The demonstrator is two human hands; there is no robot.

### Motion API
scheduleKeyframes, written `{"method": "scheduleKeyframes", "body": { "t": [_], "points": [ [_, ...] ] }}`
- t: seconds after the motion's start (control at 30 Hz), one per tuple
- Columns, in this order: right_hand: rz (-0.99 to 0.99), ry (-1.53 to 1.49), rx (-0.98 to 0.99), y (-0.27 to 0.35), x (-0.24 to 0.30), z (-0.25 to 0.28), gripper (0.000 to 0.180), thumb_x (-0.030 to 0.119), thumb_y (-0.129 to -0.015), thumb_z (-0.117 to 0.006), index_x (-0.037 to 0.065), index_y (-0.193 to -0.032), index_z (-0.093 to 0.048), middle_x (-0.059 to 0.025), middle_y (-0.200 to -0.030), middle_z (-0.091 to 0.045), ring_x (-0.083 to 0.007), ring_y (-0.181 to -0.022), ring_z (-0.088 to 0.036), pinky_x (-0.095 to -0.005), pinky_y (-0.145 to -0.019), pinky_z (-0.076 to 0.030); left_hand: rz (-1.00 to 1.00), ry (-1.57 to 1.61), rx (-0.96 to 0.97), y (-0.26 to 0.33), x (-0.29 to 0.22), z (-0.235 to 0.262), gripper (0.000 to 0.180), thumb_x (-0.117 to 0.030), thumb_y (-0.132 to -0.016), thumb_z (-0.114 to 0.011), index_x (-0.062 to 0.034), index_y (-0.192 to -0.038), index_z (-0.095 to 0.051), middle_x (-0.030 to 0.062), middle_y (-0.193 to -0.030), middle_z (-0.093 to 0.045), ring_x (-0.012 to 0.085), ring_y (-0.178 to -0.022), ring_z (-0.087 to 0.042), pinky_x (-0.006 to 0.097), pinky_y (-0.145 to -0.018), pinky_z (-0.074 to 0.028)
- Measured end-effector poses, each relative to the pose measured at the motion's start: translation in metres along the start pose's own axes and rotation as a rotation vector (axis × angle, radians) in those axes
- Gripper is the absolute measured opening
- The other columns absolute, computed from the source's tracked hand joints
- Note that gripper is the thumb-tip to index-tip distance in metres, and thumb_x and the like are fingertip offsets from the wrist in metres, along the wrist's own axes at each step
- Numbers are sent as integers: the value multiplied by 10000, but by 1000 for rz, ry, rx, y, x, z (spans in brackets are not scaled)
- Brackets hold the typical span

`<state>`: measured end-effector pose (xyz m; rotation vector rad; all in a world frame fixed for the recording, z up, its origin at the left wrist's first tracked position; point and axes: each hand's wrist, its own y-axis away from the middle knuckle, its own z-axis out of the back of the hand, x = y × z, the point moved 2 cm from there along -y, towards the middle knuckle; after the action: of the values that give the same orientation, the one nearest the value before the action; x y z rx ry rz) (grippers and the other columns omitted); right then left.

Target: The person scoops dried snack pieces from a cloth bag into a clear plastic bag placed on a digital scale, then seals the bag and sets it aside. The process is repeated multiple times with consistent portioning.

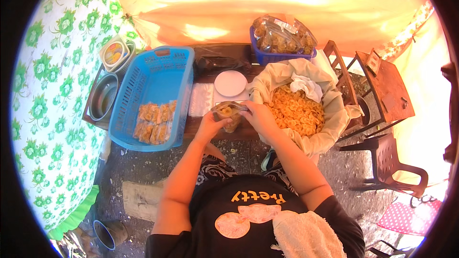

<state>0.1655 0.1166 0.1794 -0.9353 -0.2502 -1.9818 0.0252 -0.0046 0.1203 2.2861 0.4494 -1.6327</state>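
Note:
Between both hands is a small clear plastic bag (pixel 233 123) with some yellow chips in it. My left hand (pixel 209 126) is closed on the bag's left side, the thumb across its front. At the upper right edge of the bag, my right hand (pixel 260 116) pinches the plastic near the opening. Just beyond the bag stands a weighing scale with a round white top (pixel 230 83). Flat clear bags (pixel 201 100) lie stacked left of it. Close to my right hand, a cloth-lined container (pixel 334 129) holds a heap of sliced yellow chips (pixel 295 112) and a crumpled white piece (pixel 306 87).
A large blue basket (pixel 167 62) with several filled packets (pixel 155 122) stands left, beside a metal basin (pixel 104 96) and a plastic tub (pixel 114 53). Bulging bags (pixel 282 36) fill a dark blue basket (pixel 260 56) at the back. A wooden desk (pixel 389 86) and brown chair (pixel 389 162) stand right.

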Motion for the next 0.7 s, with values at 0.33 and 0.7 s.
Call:
{"method": "scheduleKeyframes", "body": {
  "t": [0.33,0.7],
  "points": [
    [-92,-40,90,-11,-10,6,171,174,-820,-664,67,-953,-671,-140,-786,-661,-322,-734,-634,-385,-656,-486,-30,-489,149,-12,-40,12,520,-19,-753,-752,-19,-1228,-540,49,-1093,-640,121,-1014,-585,298,-908,-468],
    [-75,-84,39,-7,15,25,181,150,-833,-659,27,-966,-649,-141,-751,-651,-269,-687,-627,-354,-635,-480,-17,-170,123,-18,-4,-4,539,-60,-707,-808,-26,-1181,-552,36,-1105,-640,115,-994,-593,290,-866,-491]
  ]
}}
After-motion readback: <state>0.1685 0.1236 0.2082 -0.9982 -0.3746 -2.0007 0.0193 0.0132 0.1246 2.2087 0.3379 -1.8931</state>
